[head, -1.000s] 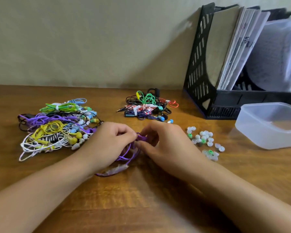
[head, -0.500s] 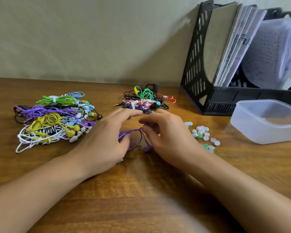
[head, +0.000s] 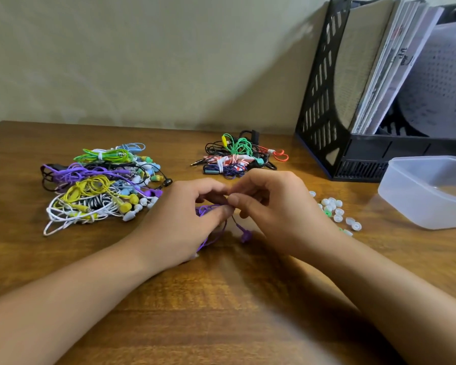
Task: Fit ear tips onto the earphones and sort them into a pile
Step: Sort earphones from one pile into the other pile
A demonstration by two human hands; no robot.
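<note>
My left hand and right hand both pinch the purple earphone cord between curled fingertips. One purple earbud hangs just under my right fingers.

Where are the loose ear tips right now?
In the head view, the loose ear tips lie scattered on the table, just right of the right hand and left of the clear plastic container.

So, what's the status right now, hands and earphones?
Left hand and right hand both pinching the purple wired earphone, one bud dangling. Loose white and green ear tips beside right hand. Nothing in the way.
</note>
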